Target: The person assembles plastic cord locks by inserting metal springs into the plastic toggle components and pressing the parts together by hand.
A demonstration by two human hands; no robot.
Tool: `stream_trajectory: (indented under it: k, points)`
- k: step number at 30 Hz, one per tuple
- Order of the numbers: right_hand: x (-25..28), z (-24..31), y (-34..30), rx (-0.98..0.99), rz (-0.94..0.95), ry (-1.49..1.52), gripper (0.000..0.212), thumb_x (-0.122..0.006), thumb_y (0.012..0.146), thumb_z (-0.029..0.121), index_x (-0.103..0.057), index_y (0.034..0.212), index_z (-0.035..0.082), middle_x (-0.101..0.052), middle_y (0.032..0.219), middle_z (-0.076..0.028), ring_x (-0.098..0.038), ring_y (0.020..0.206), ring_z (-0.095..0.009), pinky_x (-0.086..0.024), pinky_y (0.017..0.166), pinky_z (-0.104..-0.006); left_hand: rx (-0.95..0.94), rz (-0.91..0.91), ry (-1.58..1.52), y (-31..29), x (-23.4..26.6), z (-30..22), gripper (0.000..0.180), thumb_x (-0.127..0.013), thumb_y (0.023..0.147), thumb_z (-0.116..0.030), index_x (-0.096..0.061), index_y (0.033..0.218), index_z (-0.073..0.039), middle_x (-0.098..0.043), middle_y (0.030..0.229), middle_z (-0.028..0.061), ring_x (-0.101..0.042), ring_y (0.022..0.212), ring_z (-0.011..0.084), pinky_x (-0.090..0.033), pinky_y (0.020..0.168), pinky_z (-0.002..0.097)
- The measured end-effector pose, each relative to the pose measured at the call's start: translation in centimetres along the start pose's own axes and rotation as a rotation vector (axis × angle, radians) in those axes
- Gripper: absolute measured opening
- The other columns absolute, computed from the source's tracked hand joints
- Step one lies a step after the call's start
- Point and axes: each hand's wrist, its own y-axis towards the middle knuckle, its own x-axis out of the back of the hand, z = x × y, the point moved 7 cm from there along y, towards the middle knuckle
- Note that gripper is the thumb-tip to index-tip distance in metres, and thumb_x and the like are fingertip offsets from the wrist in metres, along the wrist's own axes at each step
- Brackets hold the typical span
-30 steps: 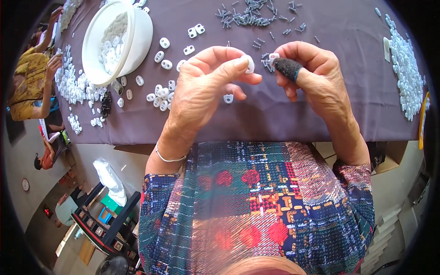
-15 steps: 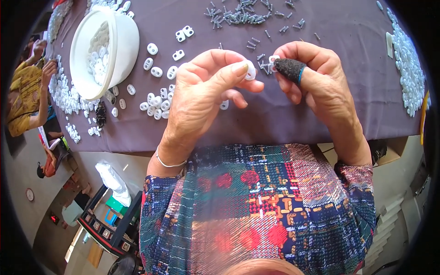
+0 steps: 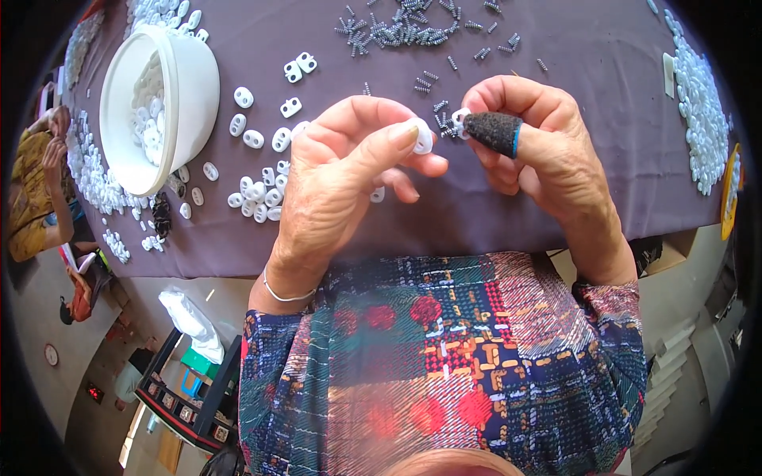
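Note:
Between the thumb and fingers of my left hand (image 3: 333, 170) is a white oval cord lock shell (image 3: 425, 140), its slotted holes showing. Close by on the right, my right hand (image 3: 552, 151) pinches a smaller white cord lock part (image 3: 459, 119) with a hole in it. A dark fabric finger cover (image 3: 492, 133) with a blue rim sits on the right thumb and hides some of that part. The two pieces are apart, held just above the cloth. Several small metal springs (image 3: 441, 119) lie beyond the right fingertips.
A white tub (image 3: 194, 103) of white pieces leans at left, with loose shells (image 3: 255, 198) beside it. A heap of springs (image 3: 409, 30) lies at the far side. More white pieces (image 3: 702, 119) are piled at the right edge. A person in yellow (image 3: 36, 194) sits at far left.
The whole view has shifted a little, so the table things sit further left. The shell in my left hand now shows more of its holed face. Both hands keep their grips.

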Motion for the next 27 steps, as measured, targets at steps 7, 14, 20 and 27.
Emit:
stream_trajectory:
  k: [7, 14, 20, 27]
  points:
    - [-0.6, 1.5, -1.0, 0.281, -0.017, -0.195, 0.019, -0.061, 0.079, 0.008, -0.055, 0.093, -0.003, -0.056, 0.07, -0.005, -0.051, 0.055, -0.007, -0.04, 0.047, -0.0187, 0.0, -0.014, 0.044, -0.2, -0.6, 0.2, 0.015, -0.054, 0.086, -0.008, -0.053, 0.098, 0.002, -0.06, 0.089, 0.0161, -0.064, 0.071, 0.0191, -0.053, 0.051, 0.0223]
    - [-3.0, 4.9, -3.0, 1.013, 0.05, -0.826, 0.038, -0.057, 0.051, -0.011, -0.059, 0.088, -0.003, -0.056, 0.073, -0.013, -0.059, 0.064, -0.023, -0.048, 0.056, -0.0279, 0.065, 0.062, -0.113, -0.2, -0.8, 0.6, 0.018, -0.055, 0.088, -0.017, -0.056, 0.093, 0.0, -0.061, 0.081, 0.0091, -0.061, 0.065, 0.014, -0.048, 0.05, 0.0207]
    - [-3.7, 4.8, -3.3, 1.147, 0.026, -0.915, 0.036, -0.059, 0.051, -0.012, -0.061, 0.086, -0.004, -0.057, 0.075, -0.012, -0.059, 0.064, -0.022, -0.048, 0.054, -0.0272, 0.051, 0.109, -0.104, -0.4, -0.5, 0.7, 0.019, -0.057, 0.087, -0.017, -0.056, 0.092, 0.001, -0.06, 0.078, 0.0075, -0.059, 0.062, 0.0112, -0.045, 0.048, 0.019]
    - [-3.4, 4.7, -2.7, 1.046, 0.06, -0.924, 0.034, -0.058, 0.06, -0.012, -0.058, 0.093, -0.006, -0.06, 0.081, -0.015, -0.06, 0.073, -0.024, -0.049, 0.062, -0.0299, -0.013, -0.005, -0.017, -0.6, -0.2, 0.7, 0.016, -0.058, 0.085, -0.013, -0.056, 0.093, 0.0, -0.059, 0.076, 0.0068, -0.056, 0.058, 0.0108, -0.044, 0.045, 0.02]
